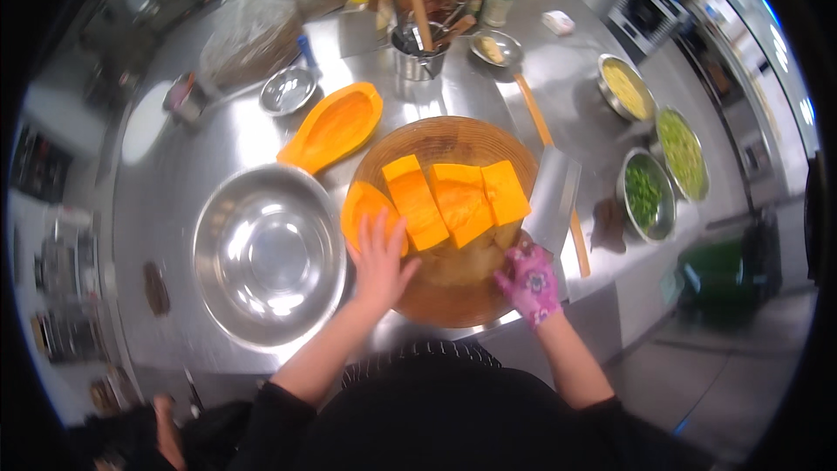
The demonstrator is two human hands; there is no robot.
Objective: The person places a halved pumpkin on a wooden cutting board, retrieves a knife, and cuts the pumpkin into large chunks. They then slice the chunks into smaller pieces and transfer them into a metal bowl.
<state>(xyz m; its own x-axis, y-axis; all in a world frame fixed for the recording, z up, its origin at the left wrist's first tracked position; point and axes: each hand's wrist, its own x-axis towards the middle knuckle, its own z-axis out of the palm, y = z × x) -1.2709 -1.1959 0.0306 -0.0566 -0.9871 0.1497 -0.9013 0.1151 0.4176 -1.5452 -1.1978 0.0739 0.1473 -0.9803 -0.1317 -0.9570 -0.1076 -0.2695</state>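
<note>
Cut orange squash pieces lie on a round wooden chopping board [451, 301]. My bare left hand [379, 268] is over the leftmost squash piece [361, 206], its fingers spread across the flesh and its thumb apart. Three more pieces sit to the right: a long one [416, 206], a wide one [461, 203] and a smaller one [506, 193]. A cleaver [552, 199] lies along the board's right side. My right hand [533, 284], in a pink patterned glove, is at the blade's near end with curled fingers; whether it grips the handle is hidden.
Left of the board stands a large steel bowl [216, 261], with a hollowed squash half [337, 124] behind it. A wooden stick [533, 108] shows beside the cleaver. Bowls of chopped greens [643, 196], green shreds [681, 154] and yellow shreds [624, 88] stand right. A utensil pot [418, 65] stands behind.
</note>
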